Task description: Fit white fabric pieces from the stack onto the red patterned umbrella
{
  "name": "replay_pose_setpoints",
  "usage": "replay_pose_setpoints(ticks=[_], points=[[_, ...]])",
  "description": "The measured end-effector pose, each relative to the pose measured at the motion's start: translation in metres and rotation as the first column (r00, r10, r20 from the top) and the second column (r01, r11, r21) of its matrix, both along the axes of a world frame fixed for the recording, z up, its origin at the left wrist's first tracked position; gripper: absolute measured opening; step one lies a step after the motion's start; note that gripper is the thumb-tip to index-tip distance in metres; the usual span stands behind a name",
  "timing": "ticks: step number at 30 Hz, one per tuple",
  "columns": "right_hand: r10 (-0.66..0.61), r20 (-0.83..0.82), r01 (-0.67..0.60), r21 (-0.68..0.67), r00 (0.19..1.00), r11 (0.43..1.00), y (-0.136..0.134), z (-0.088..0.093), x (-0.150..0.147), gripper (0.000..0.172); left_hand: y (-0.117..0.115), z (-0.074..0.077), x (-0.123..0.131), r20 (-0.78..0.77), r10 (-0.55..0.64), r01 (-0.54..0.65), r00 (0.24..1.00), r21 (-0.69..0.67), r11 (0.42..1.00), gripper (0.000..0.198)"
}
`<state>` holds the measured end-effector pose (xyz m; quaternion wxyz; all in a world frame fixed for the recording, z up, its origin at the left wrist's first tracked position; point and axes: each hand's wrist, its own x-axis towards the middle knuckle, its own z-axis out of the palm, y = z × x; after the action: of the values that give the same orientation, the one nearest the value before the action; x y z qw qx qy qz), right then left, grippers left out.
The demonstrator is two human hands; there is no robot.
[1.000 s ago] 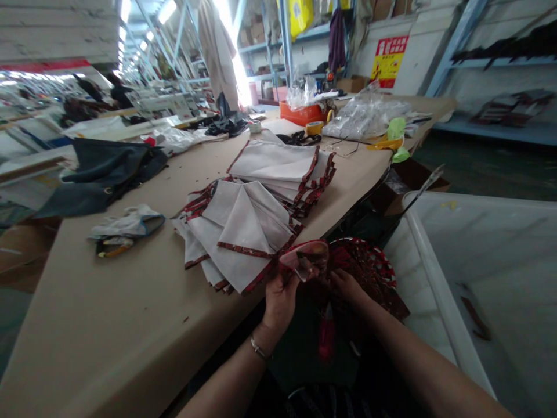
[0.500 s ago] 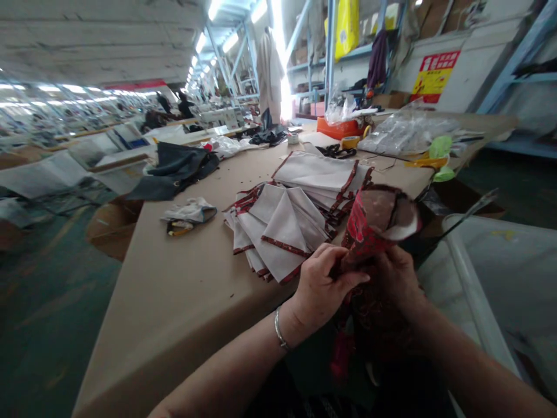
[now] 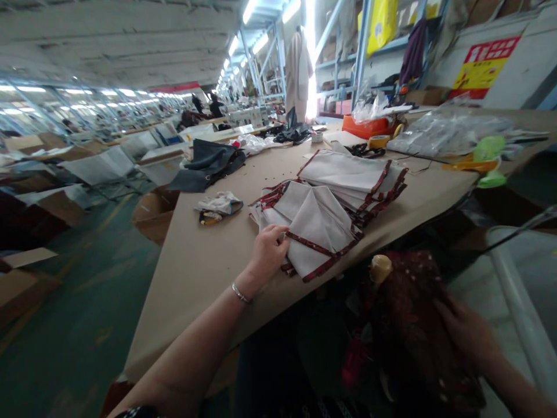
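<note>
My left hand (image 3: pixel 270 252) pinches the near-left edge of the top piece in a fanned stack of grey-white cloth pieces (image 3: pixel 319 212) with dark red patterned trim. A second stack of such trimmed cloth pieces (image 3: pixel 343 173) lies just behind it. Lower right, my right hand (image 3: pixel 467 328) is against the right side of a dark red patterned cloth (image 3: pixel 413 325) over my lap; blur and shadow hide how its fingers close. By the cloth's upper left corner shows a yellowish rounded knob (image 3: pixel 380 268). Below it, a pink-red object (image 3: pixel 354 363) is too dark to make out.
On the brown-covered table (image 3: pixel 204 278) lie a work glove (image 3: pixel 219 206), dark grey cloth (image 3: pixel 206 164), an orange tray (image 3: pixel 369 126), yellow tape (image 3: pixel 379 141) and clear plastic bags (image 3: pixel 448 133). A white bin (image 3: pixel 517 302) stands right. A cardboard box (image 3: pixel 155 215) sits left of the table.
My left hand has left the red patterned cloth and moved left onto the trimmed stack. My right hand and that cloth have dropped lower and to the right. The view has turned left.
</note>
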<state>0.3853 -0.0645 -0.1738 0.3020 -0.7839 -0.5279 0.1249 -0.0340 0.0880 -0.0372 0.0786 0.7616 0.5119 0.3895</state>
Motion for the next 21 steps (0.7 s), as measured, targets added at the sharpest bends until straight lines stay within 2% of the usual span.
replay_pose_setpoints(ticks=[2,4,6,8,10,11,13,15,16,18,21], points=[[0.035,0.019,-0.034,-0.040,0.999,0.999,-0.011,-0.023,-0.002,0.058,0.005,0.000,0.002,-0.015,0.013,-0.013,1.000,-0.021,1.000,0.027],[0.061,0.030,-0.061,-0.007,0.998,0.998,-0.016,-0.024,-0.004,0.064,0.009,0.000,0.004,-0.024,0.017,-0.018,1.000,-0.035,0.999,0.026],[0.072,0.013,-0.073,0.065,0.997,0.995,-0.016,-0.002,-0.013,0.061,0.013,0.002,0.005,-0.024,0.016,-0.017,1.000,-0.043,0.999,0.025],[0.120,-0.008,-0.117,0.150,0.993,0.982,-0.015,0.035,-0.035,0.049,0.015,0.003,0.006,-0.020,0.009,-0.010,1.000,-0.056,0.998,0.024],[0.223,0.025,-0.221,0.276,0.975,0.935,-0.015,0.078,-0.067,0.033,0.015,0.006,0.006,0.001,-0.010,0.010,1.000,-0.097,0.995,0.026],[0.305,0.067,-0.308,0.352,0.950,0.884,-0.015,0.097,-0.085,0.026,0.015,0.007,0.006,0.022,-0.022,0.024,1.000,-0.128,0.992,0.030],[0.509,0.157,-0.519,0.457,0.847,0.723,-0.013,0.129,-0.122,0.021,0.014,0.009,0.005,0.063,-0.048,0.060,0.997,-0.197,0.979,0.040],[0.666,0.203,-0.662,0.495,0.718,0.563,-0.003,0.148,-0.155,0.023,0.014,0.010,0.005,0.084,-0.061,0.079,0.995,-0.238,0.968,0.046],[0.707,0.208,-0.697,0.494,0.676,0.521,0.006,0.153,-0.169,0.024,0.014,0.010,0.006,0.089,-0.057,0.077,0.994,-0.242,0.967,0.047],[0.714,0.220,-0.713,0.470,0.665,0.520,0.029,0.155,-0.190,0.025,0.015,0.008,0.007,0.112,-0.039,0.065,0.993,-0.237,0.969,0.043],[0.640,0.307,-0.707,0.376,0.705,0.599,0.071,0.152,-0.209,0.029,0.017,0.006,0.010,0.179,-0.014,0.056,0.984,-0.235,0.970,0.032]])
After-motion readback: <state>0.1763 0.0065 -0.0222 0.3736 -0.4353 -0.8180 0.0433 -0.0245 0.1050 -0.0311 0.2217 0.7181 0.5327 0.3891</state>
